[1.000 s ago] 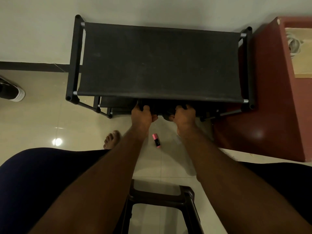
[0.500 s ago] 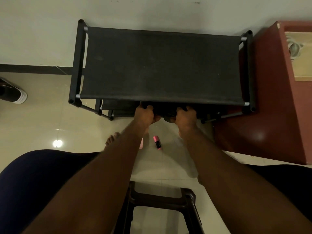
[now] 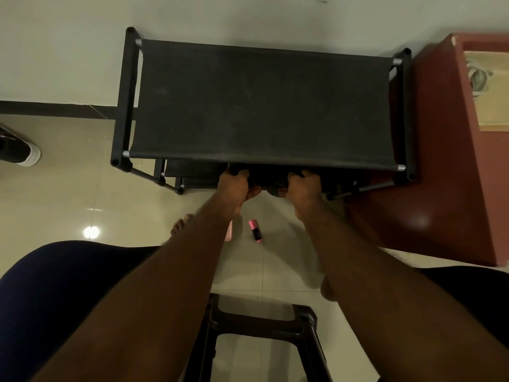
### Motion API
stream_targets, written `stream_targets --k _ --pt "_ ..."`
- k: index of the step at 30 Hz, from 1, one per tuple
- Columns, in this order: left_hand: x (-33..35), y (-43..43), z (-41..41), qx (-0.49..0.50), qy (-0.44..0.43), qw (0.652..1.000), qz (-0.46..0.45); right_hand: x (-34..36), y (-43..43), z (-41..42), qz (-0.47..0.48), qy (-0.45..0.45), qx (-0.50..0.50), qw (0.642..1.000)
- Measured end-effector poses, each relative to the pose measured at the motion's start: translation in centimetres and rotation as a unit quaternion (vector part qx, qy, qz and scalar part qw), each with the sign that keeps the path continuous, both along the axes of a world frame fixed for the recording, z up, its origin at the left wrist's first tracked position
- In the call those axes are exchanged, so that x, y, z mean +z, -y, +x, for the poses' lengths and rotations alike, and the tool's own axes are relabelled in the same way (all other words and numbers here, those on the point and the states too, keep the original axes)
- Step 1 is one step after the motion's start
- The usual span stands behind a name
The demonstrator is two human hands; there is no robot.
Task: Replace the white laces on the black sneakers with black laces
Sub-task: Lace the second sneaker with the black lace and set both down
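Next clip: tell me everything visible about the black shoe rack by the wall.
The shoe rack is a black tube frame with silvery rail ends and a dark fabric top tier, stretched flat, bare and faintly dusty. Lower tiers peek out below its front edge. It stands upright on the tiled floor by the pale wall, beside a red-brown cabinet. The left hand and right hand reach under its front edge, gripping a dark item there.

Home entryway: fabric shoe rack [image 3: 261, 103] against wall, tiled floor [image 3: 68, 194], stray sneaker [image 3: 18, 150].
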State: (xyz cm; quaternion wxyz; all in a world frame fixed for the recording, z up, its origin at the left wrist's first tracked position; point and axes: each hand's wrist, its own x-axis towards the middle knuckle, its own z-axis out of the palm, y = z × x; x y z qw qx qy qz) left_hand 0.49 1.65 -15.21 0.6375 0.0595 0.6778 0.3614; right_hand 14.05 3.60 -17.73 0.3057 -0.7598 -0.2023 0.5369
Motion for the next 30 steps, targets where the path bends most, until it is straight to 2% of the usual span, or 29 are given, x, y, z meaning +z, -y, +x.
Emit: stream_targets --k 3,5,7,10,12,13,15,17,22,26,30 --pt "0.1 0.5 -0.7 -0.022 -0.001 1.000 -0.003 1.1 0.3 0.3 0.001 -0.043 0.002 0.999" --pt "0.3 1.1 -1.2 -0.042 -0.014 0.999 0.012 1.7 1.1 0.9 0.004 -0.027 0.022 0.999" --pt "0.3 2.4 -2.0 -0.029 -0.048 0.998 0.012 1.8 2.6 1.5 0.012 -0.010 0.027 1.000" --pt "-0.7 5.3 -3.4 -0.035 -0.114 0.992 -0.034 1.0 5.4 1.9 -0.013 -0.002 -0.023 1.000" --pt "-1.3 7.2 -4.0 -0.122 -0.155 0.977 -0.083 0.3 7.4 1.8 -0.059 0.000 -0.015 0.998" --pt "-1.3 8.3 -4.2 -0.186 -0.170 0.963 -0.101 0.1 8.5 1.7 -0.079 0.002 0.015 0.997" --pt "-0.5 9.9 -4.3 -0.324 -0.211 0.912 -0.139 -0.3 10.7 1.5 -0.110 -0.004 0.101 0.989" --pt "-0.6 11.1 -4.2 -0.390 -0.227 0.883 -0.133 -0.1 12.7 1.1 -0.135 0.000 0.181 0.974" --pt "0.4 12.1 -3.1 -0.360 -0.221 0.902 -0.090 -1.1 15.7 0.4 -0.133 0.066 0.340 0.929" --pt "0.4 13.3 -3.3 -0.373 -0.243 0.892 -0.080 -2.0 16.0 0.3 -0.113 0.087 0.389 0.910" --pt "-1.0 14.6 -4.0 -0.364 -0.231 0.899 -0.082 -1.2 15.5 0.6 -0.102 0.122 0.406 0.900"
